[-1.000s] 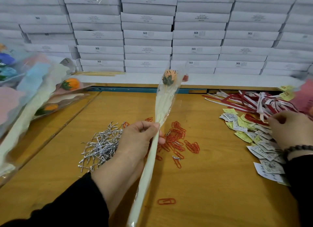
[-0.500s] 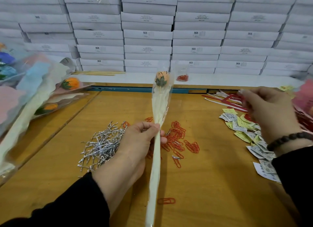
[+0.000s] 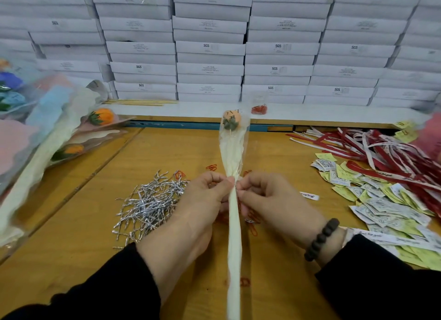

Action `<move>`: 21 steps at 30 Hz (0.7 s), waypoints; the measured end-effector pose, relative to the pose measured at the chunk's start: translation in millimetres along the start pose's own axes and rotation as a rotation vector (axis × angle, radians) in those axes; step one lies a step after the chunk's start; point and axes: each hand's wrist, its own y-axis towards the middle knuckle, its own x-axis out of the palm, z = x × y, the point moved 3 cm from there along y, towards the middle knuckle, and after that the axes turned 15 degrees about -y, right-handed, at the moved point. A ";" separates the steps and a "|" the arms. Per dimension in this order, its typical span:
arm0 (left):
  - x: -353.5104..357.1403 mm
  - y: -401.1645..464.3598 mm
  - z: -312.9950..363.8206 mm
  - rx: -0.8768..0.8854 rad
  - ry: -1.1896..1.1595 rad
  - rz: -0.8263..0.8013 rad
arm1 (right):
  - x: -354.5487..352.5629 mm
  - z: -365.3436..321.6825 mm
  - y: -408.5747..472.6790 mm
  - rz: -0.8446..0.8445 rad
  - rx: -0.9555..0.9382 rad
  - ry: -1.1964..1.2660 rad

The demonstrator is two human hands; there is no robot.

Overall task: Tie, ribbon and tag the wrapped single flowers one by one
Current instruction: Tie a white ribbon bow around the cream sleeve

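Observation:
A single wrapped flower (image 3: 234, 260) in cream paper and clear film stands upright over the wooden table (image 3: 71, 260); its peach bud (image 3: 232, 119) is at the top. My left hand (image 3: 202, 202) grips the wrap at its narrow neck. My right hand (image 3: 272, 200) meets it from the right, fingers curled and pinching at the same spot. A white printed ribbon (image 3: 309, 196) sticks out behind the right hand, and a strip of it runs past the wrist. How the ribbon lies on the wrap is hidden by my fingers.
Silver twist ties (image 3: 150, 202) lie left of my hands, red paper clips (image 3: 253, 230) under them. Paper tags (image 3: 381, 200) and red and white ribbons (image 3: 393, 152) cover the right. Wrapped flowers (image 3: 47, 133) pile at the left. White boxes (image 3: 210, 47) are stacked behind.
My right hand left the tag and ribbon pile, rose, then came left to the flower's neck with a white ribbon. The flower now stands more upright; my left hand kept its grip.

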 end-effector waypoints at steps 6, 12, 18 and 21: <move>-0.9 1.8 -3.0 0.004 0.024 -0.023 | 4.5 5.0 -0.7 -0.028 0.096 0.181; -2.9 2.5 -0.7 0.058 0.074 0.000 | 6.7 7.0 0.1 -0.144 0.142 0.444; -0.2 0.5 -0.4 0.035 0.033 0.000 | 7.7 10.1 -0.5 -0.155 0.105 0.455; 0.2 0.4 -0.1 -0.005 -0.020 0.038 | 7.3 11.2 1.1 -0.118 0.108 0.507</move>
